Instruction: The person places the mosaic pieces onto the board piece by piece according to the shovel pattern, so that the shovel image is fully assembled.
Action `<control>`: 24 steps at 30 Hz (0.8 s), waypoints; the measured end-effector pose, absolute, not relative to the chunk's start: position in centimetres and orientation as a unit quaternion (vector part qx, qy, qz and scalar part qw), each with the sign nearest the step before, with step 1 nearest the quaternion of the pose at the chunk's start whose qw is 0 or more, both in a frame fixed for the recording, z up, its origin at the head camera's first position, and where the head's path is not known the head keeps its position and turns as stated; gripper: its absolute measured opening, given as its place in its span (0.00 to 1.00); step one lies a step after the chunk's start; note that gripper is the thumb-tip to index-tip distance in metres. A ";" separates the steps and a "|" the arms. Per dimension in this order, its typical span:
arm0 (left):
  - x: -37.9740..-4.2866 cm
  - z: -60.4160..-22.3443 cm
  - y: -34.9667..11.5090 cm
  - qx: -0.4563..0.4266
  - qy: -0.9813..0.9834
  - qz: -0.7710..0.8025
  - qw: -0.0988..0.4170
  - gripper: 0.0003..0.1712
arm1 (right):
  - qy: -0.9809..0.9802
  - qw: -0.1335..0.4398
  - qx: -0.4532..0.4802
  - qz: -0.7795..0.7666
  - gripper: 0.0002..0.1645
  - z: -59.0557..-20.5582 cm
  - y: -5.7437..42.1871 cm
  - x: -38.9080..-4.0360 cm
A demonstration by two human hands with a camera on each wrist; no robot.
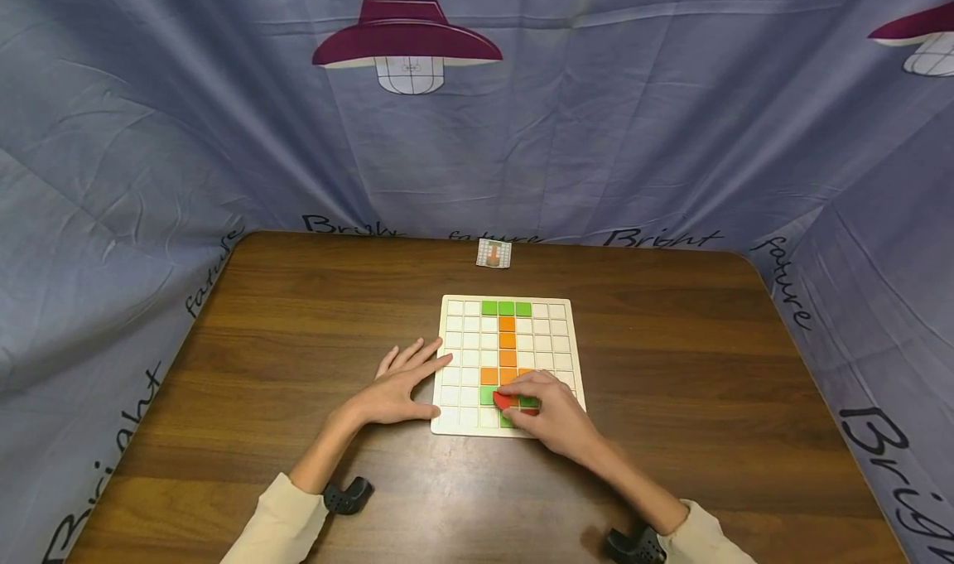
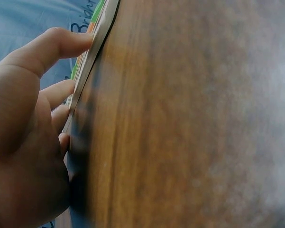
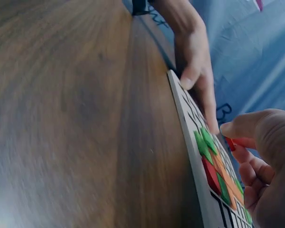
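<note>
A square white grid board (image 1: 471, 325) lies on the table with coloured square tiles in its cells. Spread fingers of my left hand (image 1: 391, 396) touch the board's left edge, the thumb resting near its lower left corner. Over the lower part of the board, my right hand (image 1: 559, 419) pinches a red tile (image 1: 503, 400) between thumb and fingers. A column of orange tiles (image 1: 507, 340) runs down the middle below a row of green tiles (image 1: 507, 308). Another red tile (image 3: 210, 175) lies among green ones near the front edge, partly covered by my right hand in the head view.
At the table's back edge lies a small card (image 1: 493, 253) printed with a coloured grid pattern. Blue-grey curtains (image 1: 596, 133) with printed lamps and lettering surround the wooden table (image 1: 671, 340). Black wrist devices (image 1: 348, 496) sit by both cuffs.
</note>
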State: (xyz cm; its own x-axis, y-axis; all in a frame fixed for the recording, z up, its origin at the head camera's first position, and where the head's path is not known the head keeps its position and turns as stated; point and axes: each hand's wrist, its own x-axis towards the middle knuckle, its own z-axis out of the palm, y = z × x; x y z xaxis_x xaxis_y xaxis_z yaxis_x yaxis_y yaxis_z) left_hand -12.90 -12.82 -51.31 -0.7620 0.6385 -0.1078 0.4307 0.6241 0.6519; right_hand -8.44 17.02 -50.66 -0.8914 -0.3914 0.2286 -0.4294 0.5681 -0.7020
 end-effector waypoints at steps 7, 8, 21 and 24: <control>-12.9 -51.2 -12.8 0.301 0.885 0.313 0.169 0.47 | -0.888 0.008 0.243 0.390 0.16 -51.4 15.9 -7.9; -12.9 -51.2 -12.7 0.301 0.885 0.313 0.169 0.47 | -0.890 0.007 0.243 0.386 0.15 -51.5 15.8 -7.9; -12.9 -51.2 -12.8 0.301 0.885 0.311 0.169 0.47 | -0.893 0.025 0.254 0.370 0.13 -52.1 15.6 -7.7; -12.9 -51.3 -12.8 0.301 0.886 0.310 0.168 0.47 | -0.893 0.026 0.256 0.368 0.13 -52.2 15.6 -7.7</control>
